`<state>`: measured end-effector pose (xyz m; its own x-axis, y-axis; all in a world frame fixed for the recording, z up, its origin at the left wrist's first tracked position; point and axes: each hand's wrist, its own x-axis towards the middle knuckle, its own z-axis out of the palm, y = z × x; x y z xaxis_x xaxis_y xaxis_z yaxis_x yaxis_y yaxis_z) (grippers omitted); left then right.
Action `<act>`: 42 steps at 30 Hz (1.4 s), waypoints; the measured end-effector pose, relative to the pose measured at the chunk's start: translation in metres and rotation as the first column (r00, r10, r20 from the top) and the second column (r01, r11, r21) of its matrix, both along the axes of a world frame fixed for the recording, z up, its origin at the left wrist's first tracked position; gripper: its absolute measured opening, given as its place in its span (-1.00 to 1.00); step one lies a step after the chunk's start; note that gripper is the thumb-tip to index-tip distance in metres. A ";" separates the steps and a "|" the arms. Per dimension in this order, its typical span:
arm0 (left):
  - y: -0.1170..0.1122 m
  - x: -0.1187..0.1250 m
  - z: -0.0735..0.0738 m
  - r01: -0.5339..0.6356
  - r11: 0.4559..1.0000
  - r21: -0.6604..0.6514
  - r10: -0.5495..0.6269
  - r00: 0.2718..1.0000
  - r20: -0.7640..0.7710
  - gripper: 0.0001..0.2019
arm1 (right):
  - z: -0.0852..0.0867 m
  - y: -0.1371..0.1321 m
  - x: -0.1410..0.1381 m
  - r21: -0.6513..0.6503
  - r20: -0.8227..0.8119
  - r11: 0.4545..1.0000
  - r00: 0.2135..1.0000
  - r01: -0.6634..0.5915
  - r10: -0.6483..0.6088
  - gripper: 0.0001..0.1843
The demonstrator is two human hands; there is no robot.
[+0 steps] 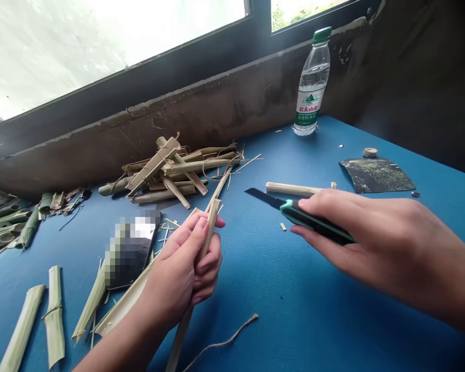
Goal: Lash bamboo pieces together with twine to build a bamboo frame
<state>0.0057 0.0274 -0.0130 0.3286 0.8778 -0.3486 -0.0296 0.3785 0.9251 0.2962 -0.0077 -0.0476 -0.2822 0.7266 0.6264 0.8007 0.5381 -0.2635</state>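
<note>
My left hand point(191, 258) is closed round a narrow bamboo strip point(212, 217), whose top end sticks up past my thumb and whose lower end runs down toward the bottom of the view. In my right hand point(372, 243) is a black and mint-green utility knife point(313, 221). Its dark blade point(262, 197) is out and points left toward the strip, with a gap between them. A wider split bamboo piece point(127, 294) lies behind my left forearm. Below my hands a thin brown string point(232, 337) rests on the blue table point(279, 320).
A heap of split bamboo point(170, 170) lies by the wall. Green bamboo pieces point(8, 227) sit at far left, more strips point(54, 315) in front. A partly blurred dark flat object point(134, 263), a water bottle point(312, 85), a pale stick point(292, 189) and a curved dark sheet point(377, 175) stand around.
</note>
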 end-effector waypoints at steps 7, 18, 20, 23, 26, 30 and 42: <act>-0.001 0.000 -0.003 0.139 0.989 0.047 -0.144 0.983 0.110 -0.67 | -0.016 0.026 0.015 -0.136 0.275 0.969 0.948 0.205 -0.162 -0.73; -0.012 -0.003 0.006 0.187 0.973 0.136 -0.214 0.951 0.222 -0.71 | -0.007 -0.024 -0.077 -0.416 0.056 0.784 0.848 -0.461 0.528 -0.72; -0.012 -0.003 0.008 0.171 0.972 0.159 -0.206 0.947 0.245 -0.72 | -0.013 -0.024 -0.090 -0.368 0.094 0.776 0.810 -0.512 0.579 -0.84; -0.012 -0.004 0.011 0.142 0.974 0.174 -0.187 0.941 0.282 -0.73 | -0.012 -0.020 -0.094 -0.366 0.053 0.755 0.798 -0.544 0.600 -0.78; -0.008 -0.003 0.011 0.113 0.973 0.202 -0.170 0.941 0.293 -0.76 | 0.000 -0.015 -0.083 -0.407 -0.067 0.714 0.798 -0.570 0.599 -0.74; -0.003 0.000 0.006 0.077 0.982 0.175 -0.128 0.945 0.301 -0.74 | 0.017 -0.013 -0.067 -0.467 0.034 0.595 0.659 -0.654 0.751 -0.44; 0.001 0.002 -0.001 0.121 0.985 0.125 -0.154 0.939 0.309 -0.76 | 0.014 -0.004 -0.068 -0.607 -0.048 0.428 0.569 -0.669 0.821 -0.75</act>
